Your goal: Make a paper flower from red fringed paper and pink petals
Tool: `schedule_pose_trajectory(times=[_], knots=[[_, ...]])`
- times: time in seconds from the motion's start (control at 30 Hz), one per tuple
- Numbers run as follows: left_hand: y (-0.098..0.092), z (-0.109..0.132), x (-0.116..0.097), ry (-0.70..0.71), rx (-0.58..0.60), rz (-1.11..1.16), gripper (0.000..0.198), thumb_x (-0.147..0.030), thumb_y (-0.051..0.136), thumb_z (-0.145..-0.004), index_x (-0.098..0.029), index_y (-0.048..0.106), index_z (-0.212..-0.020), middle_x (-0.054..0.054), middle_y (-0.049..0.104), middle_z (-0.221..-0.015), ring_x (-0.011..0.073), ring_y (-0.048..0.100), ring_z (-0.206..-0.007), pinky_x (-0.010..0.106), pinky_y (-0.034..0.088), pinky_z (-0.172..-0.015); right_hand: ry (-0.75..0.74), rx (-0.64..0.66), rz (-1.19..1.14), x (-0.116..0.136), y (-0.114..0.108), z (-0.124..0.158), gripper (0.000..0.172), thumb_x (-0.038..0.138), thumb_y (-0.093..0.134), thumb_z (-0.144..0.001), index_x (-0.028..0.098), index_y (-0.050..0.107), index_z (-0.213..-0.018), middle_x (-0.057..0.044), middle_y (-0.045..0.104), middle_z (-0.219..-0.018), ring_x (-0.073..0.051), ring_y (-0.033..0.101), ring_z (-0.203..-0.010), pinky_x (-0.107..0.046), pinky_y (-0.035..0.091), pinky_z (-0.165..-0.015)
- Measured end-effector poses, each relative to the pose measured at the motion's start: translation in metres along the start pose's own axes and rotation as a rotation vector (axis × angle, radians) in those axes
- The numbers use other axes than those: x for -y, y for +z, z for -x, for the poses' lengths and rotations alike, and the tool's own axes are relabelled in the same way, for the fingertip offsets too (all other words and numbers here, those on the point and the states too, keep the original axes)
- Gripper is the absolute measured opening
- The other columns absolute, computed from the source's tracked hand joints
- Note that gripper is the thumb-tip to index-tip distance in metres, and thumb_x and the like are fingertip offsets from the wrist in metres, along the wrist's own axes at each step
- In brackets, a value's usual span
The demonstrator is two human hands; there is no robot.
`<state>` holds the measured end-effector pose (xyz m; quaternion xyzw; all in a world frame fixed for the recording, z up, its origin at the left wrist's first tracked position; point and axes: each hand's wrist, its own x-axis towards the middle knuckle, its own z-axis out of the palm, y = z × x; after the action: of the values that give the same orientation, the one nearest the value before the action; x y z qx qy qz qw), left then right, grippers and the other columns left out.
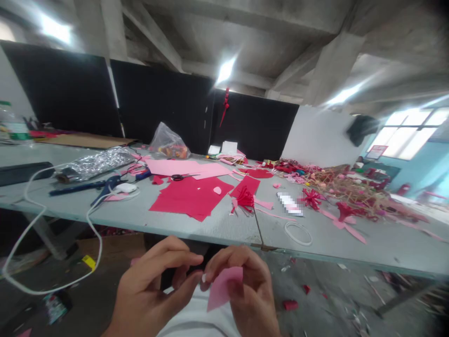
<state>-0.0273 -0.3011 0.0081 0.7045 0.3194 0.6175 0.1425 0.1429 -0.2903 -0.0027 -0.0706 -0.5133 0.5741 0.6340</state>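
Low in the head view, below the table's front edge, my left hand (154, 285) and my right hand (245, 290) meet over my lap. Both are closed in a pinch on a small pink paper piece (222, 288). The paper hangs down from the fingertips, mostly on the right hand's side. On the grey table (217, 229) just ahead lie red paper sheets (191, 196) and a red fringed paper flower on a thin stem (245, 200).
Pink sheets (175, 166) and scissors (177, 177) lie behind the red ones. A white cable (42, 210) droops off the left edge. Silver foil (94, 163), a plastic bag (169, 140), a white ring (298, 233) and a heap of sticks and red flowers (343, 187) spread rightward.
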Motion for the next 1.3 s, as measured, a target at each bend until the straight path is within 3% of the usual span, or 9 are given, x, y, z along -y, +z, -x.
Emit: schedule_pose_trajectory(times=[0.1,0.3,0.57,0.7,0.87,0.97,1.07,1.3], knots=[[0.002,0.000,0.005,0.080,0.013,-0.029,0.024,-0.006,0.070,-0.083,-0.025,0.073,-0.098,0.000,0.064,-0.080,0.0113,0.063,-0.064,0.019,0.052,-0.053,0.094,-0.002,-0.066,-0.001,0.000,0.000,0.017,0.032,0.079,-0.083,0.022,0.065,-0.083,-0.007,0.074,-0.088,-0.022,0.069,-0.075,-0.033,0.054,-0.068],[0.005,0.005,0.016,0.200,0.020,-0.100,0.033,0.002,0.069,-0.080,-0.024,0.070,-0.101,0.000,0.065,-0.084,0.0105,0.061,-0.067,0.020,0.050,-0.059,0.145,-0.037,-0.104,0.005,0.002,-0.003,0.012,0.025,0.080,-0.079,0.020,0.069,-0.083,-0.007,0.073,-0.085,-0.020,0.067,-0.074,-0.030,0.050,-0.069],[0.010,0.007,0.021,0.121,0.068,-0.056,0.018,-0.004,0.065,-0.084,-0.021,0.062,-0.090,0.002,0.059,-0.081,0.0134,0.058,-0.070,0.023,0.047,-0.062,0.238,-0.021,-0.036,0.011,-0.003,0.001,0.014,0.030,0.078,-0.082,0.019,0.070,-0.087,-0.008,0.072,-0.092,-0.021,0.066,-0.081,-0.032,0.050,-0.075],[0.014,0.005,0.017,0.002,0.068,0.011,0.014,-0.010,0.059,-0.090,-0.020,0.057,-0.081,0.002,0.054,-0.077,0.0137,0.056,-0.070,0.023,0.046,-0.063,0.203,-0.102,0.068,0.008,-0.013,0.000,0.013,0.030,0.073,-0.087,0.018,0.069,-0.090,-0.008,0.072,-0.092,-0.020,0.066,-0.078,-0.032,0.051,-0.072],[0.020,0.005,0.017,-0.269,0.046,0.139,0.020,-0.021,0.061,-0.093,-0.018,0.058,-0.073,0.001,0.050,-0.072,0.0121,0.050,-0.064,0.021,0.042,-0.057,0.089,-0.201,0.199,-0.003,-0.024,-0.001,0.013,0.029,0.064,-0.097,0.019,0.065,-0.090,-0.004,0.069,-0.078,-0.018,0.065,-0.071,-0.031,0.051,-0.072],[0.024,0.005,0.018,-0.444,0.066,0.247,0.021,-0.028,0.066,-0.090,-0.016,0.062,-0.072,0.001,0.050,-0.071,0.0107,0.047,-0.060,0.021,0.040,-0.054,0.052,-0.228,0.295,-0.005,-0.023,0.000,0.012,0.030,0.065,-0.097,0.019,0.065,-0.090,-0.003,0.067,-0.079,-0.016,0.064,-0.073,-0.029,0.051,-0.072],[0.027,0.003,0.016,-0.533,0.066,0.317,0.024,-0.034,0.072,-0.085,-0.015,0.064,-0.072,0.000,0.050,-0.070,0.0096,0.045,-0.058,0.021,0.038,-0.052,0.011,-0.247,0.369,-0.004,-0.019,-0.001,0.013,0.031,0.067,-0.095,0.020,0.065,-0.089,-0.002,0.066,-0.081,-0.015,0.063,-0.074,-0.026,0.051,-0.071],[0.033,0.006,0.016,-0.786,-0.062,0.548,0.037,-0.045,0.084,-0.074,-0.014,0.063,-0.068,-0.005,0.042,-0.061,0.0046,0.032,-0.049,0.018,0.024,-0.045,-0.078,-0.294,0.480,-0.005,-0.011,-0.003,0.013,0.031,0.066,-0.096,0.021,0.064,-0.088,-0.002,0.066,-0.081,-0.014,0.063,-0.073,-0.025,0.052,-0.070]])
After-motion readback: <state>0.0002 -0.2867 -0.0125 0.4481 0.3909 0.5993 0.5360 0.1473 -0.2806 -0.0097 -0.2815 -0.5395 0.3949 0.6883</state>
